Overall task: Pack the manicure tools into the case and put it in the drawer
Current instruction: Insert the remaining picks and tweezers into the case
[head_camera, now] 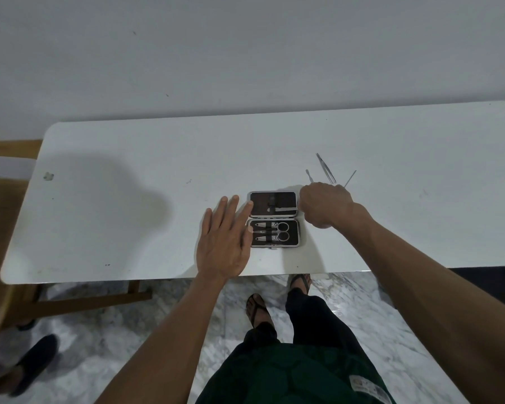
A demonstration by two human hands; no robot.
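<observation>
The manicure case (271, 199) lies open on the white table (129, 217), one half behind the other, both lined in black. Two small scissors (271, 231) sit strapped in the near half. My left hand (222, 243) lies flat with straight fingers, its fingertips touching the case's left edge. My right hand (325, 204) is curled at the right edge of the far half and appears to pinch the end of a thin metal tool (283, 210) lying across that half. Loose behind my right hand are tweezers (325, 169), a small pusher (309, 176) and a thin probe (350, 177).
The table stands against a plain white wall. A wooden chair (3, 228) is at the table's left end. My legs and sandalled feet (257, 310) stand on marble floor below the front edge. Someone else's dark shoe (35, 360) is at lower left. No drawer is in view.
</observation>
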